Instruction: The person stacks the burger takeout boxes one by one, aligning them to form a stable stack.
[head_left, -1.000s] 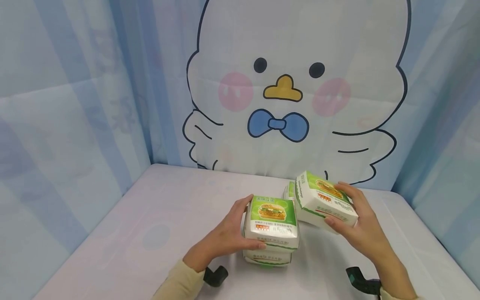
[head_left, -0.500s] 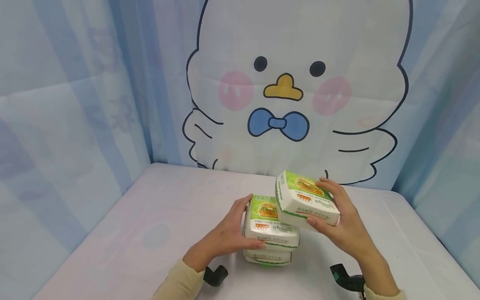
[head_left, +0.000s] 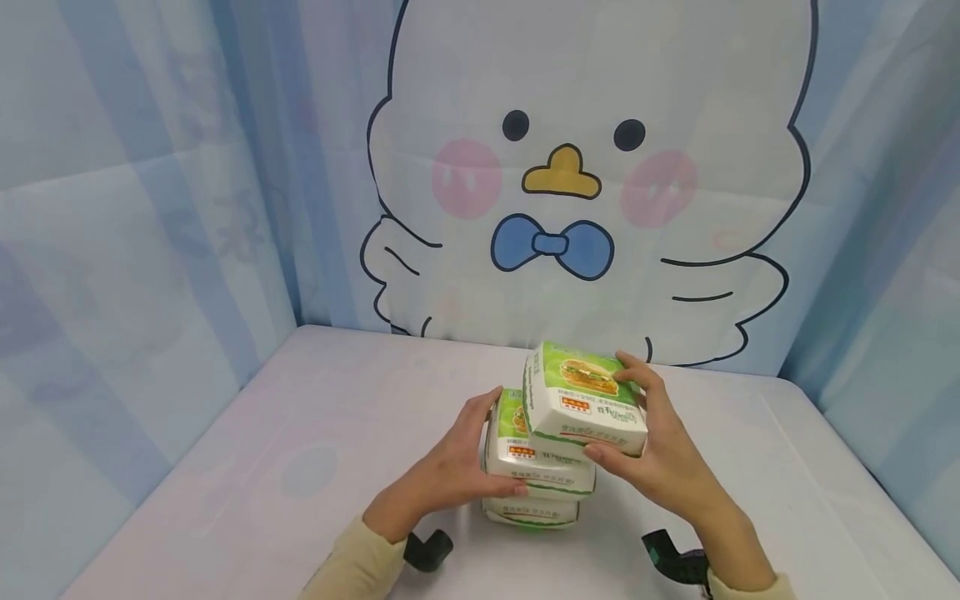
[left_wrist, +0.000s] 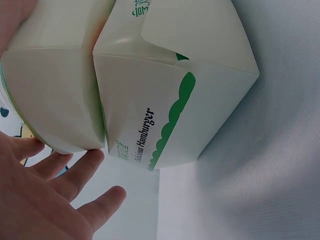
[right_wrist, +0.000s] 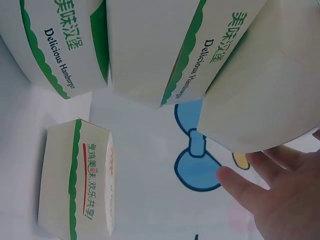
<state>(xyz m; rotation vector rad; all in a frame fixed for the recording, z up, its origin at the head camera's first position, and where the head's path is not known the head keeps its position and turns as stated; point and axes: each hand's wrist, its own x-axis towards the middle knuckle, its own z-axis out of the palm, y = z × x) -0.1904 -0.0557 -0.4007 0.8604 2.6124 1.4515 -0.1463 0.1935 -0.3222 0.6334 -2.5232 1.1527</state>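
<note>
Facing you, a fabric backdrop [head_left: 330, 208] bears a large white cartoon chick [head_left: 570, 67] with black eyes [head_left: 516, 125], a yellow beak [head_left: 562, 177], pink cheeks [head_left: 467, 178] and a blue bow tie [head_left: 551, 244]. To your left and right, pale blue curtains [head_left: 135, 208] flank a whitish table [head_left: 360, 400].

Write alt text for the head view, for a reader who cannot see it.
A person's right hand holds a green-and-white burger box above a stack of two similar boxes, while the left hand grips the upper one. The stack stands on a pale table before a backdrop printed with a cartoon character in a blue bow tie.
</note>
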